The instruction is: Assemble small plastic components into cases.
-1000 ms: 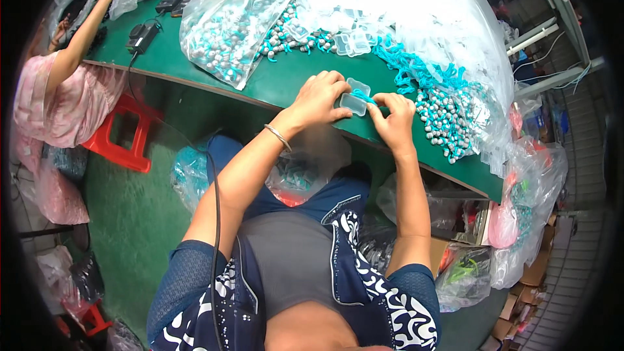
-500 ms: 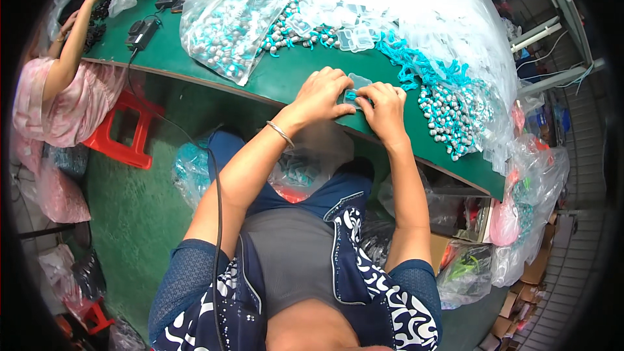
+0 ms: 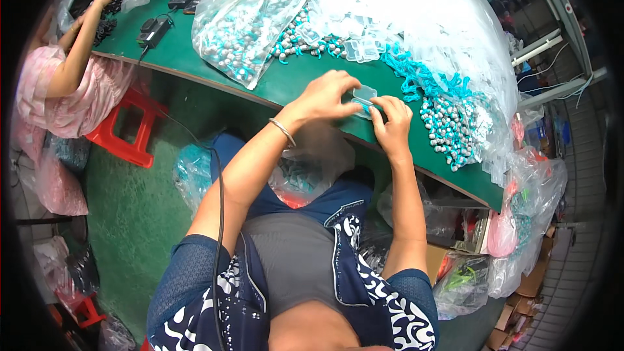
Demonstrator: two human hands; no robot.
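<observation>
At the table's near edge, a small clear plastic box (image 3: pixel 365 93) is held between my two hands, its clear lid raised on the far side. Something teal (image 3: pixel 365 109) lies inside it, too small to make out. My left hand (image 3: pixel 327 96) grips the box's left side, thumb near and fingers curled over the far side. On the right side, my right hand (image 3: pixel 392 123) pinches the box's edge, with its fingertips at the teal contents. Right of my hands lies a pile of small grey-and-teal plugs (image 3: pixel 445 131), with a bundle of teal cords (image 3: pixel 416 71) beyond it.
A clear bag (image 3: pixel 250 39) full of similar plugs lies on the green table (image 3: pixel 312 68). More clear boxes (image 3: pixel 363 50) and a large plastic bag (image 3: pixel 448 19) are behind. A black cable (image 3: pixel 220 221) runs past my left arm. Another person's arm (image 3: pixel 91 29) and a red stool (image 3: pixel 127 131) are left.
The box has shifted slightly right and its lid now shows more plainly. My left fingers have lifted and opened a little around it; my right hand has moved slightly right and nearer.
</observation>
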